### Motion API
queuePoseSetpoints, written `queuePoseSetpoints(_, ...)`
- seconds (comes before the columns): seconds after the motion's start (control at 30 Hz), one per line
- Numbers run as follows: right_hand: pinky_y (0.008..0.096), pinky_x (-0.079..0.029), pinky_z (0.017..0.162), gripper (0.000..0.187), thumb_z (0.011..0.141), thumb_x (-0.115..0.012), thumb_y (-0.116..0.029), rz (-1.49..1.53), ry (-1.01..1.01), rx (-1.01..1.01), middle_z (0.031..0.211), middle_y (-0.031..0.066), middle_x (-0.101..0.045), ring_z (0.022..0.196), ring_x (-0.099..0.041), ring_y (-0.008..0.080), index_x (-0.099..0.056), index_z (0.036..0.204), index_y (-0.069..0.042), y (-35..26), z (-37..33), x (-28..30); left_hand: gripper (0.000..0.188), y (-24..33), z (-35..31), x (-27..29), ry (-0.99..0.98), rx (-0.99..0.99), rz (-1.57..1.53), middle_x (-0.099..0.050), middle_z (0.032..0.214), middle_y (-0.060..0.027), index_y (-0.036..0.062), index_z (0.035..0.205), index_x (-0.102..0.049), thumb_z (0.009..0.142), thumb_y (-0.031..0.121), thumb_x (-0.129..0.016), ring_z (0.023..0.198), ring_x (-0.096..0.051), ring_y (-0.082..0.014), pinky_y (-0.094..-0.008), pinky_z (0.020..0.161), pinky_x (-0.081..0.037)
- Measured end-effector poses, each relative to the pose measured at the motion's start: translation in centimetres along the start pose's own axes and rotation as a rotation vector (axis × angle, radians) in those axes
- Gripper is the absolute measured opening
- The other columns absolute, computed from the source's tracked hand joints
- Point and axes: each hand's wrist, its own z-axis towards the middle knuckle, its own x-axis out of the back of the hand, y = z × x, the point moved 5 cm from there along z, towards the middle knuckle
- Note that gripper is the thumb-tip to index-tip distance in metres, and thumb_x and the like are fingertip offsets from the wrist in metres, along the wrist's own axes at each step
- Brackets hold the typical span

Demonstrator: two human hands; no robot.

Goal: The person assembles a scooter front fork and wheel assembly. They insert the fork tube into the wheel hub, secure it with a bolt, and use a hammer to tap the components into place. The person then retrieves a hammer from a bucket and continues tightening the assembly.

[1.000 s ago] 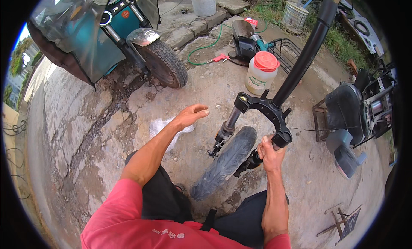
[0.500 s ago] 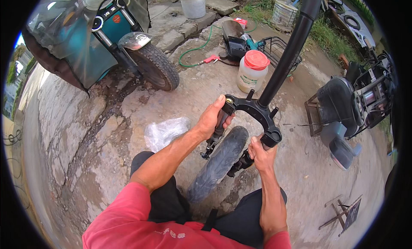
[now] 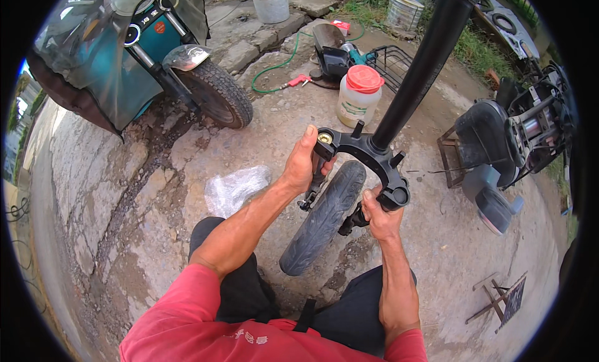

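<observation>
A black front fork (image 3: 368,151) stands before me, its long steerer tube (image 3: 424,69) slanting up and to the right. My left hand (image 3: 302,162) is wrapped round the left fork leg just below the crown, thumb up beside a brass-coloured fitting. Round the right leg, under the crown's right end, my right hand (image 3: 382,220) is closed. Between the legs sits a small black tyred wheel (image 3: 324,218), dusty and tilted. The legs' lower ends are partly hidden by my hands and the tyre.
Clear crumpled plastic wrap (image 3: 234,190) lies left of the wheel. Beyond the fork is a red-lidded jar (image 3: 360,95), near a red air gun (image 3: 294,82) on a green hose. A three-wheeler's front wheel (image 3: 218,94) stands far left, a black seat (image 3: 490,137) right, a small folding stool (image 3: 499,303) lower right.
The fork and wheel have risen toward me and tipped slightly, the wheel's lower end moving up and away. Both hands keep their grip.
</observation>
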Motion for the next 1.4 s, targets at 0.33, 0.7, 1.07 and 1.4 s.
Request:
queuePoseSetpoints(0.33, 0.0279, -0.039, 0.049, 0.021, 0.091, -0.072, -0.009, 0.001, 0.053, 0.044, 0.067, 0.0036, -0.056, 0.052, -0.049, 0.0107, -0.055, 0.078, -0.004, -0.5, 0.6, 2.0, 0.076, -0.9, 1.1, -0.9, -0.095, -0.103, 0.025, -0.062, 0.073, -0.0068, 0.0035, 0.098, -0.065, 0.100, 0.071, -0.031, 0.061, -0.055, -0.0166, -0.0311, 0.059, -0.043)
queuePoseSetpoints(0.7, 0.0281, -0.040, 0.049, 0.020, 0.092, -0.071, -0.010, -0.001, 0.033, 0.021, 0.065, 0.0034, -0.055, 0.051, -0.049, 0.0104, -0.057, 0.079, -0.003, -0.1, 0.3, 2.9, 0.076, -1.7, 0.7, -1.4, -0.052, -0.084, -0.010, -0.060, 0.074, -0.0068, 0.0034, 0.099, -0.063, 0.100, 0.072, -0.029, 0.063, -0.053, -0.0167, -0.0310, 0.059, -0.041)
queuePoseSetpoints(1.07, 0.0282, -0.045, 0.056, 0.024, 0.088, -0.076, -0.018, -0.108, 0.034, 0.077, 0.069, 0.0032, -0.058, 0.056, -0.053, 0.0116, -0.063, 0.095, 0.001, -1.0, 0.2, 2.2, 0.072, -1.4, 0.3, -1.2, 0.034, -0.105, -0.059, -0.062, 0.073, -0.0081, 0.0026, 0.097, -0.065, 0.102, 0.066, -0.032, 0.060, -0.054, -0.0179, -0.0318, 0.057, -0.042)
queuePoseSetpoints(1.4, 0.0299, -0.048, 0.069, 0.088, 0.079, -0.077, -0.061, 0.182, -0.021, 0.209, 0.089, 0.0057, -0.059, 0.074, -0.058, 0.0142, -0.048, 0.132, 0.003, -3.0, -0.2, 2.1, 0.071, -1.6, 0.5, -0.8, 0.045, -0.088, -0.058, -0.064, 0.077, -0.0087, 0.0025, 0.099, -0.064, 0.103, 0.065, -0.032, 0.062, -0.055, -0.0180, -0.0323, 0.058, -0.043)
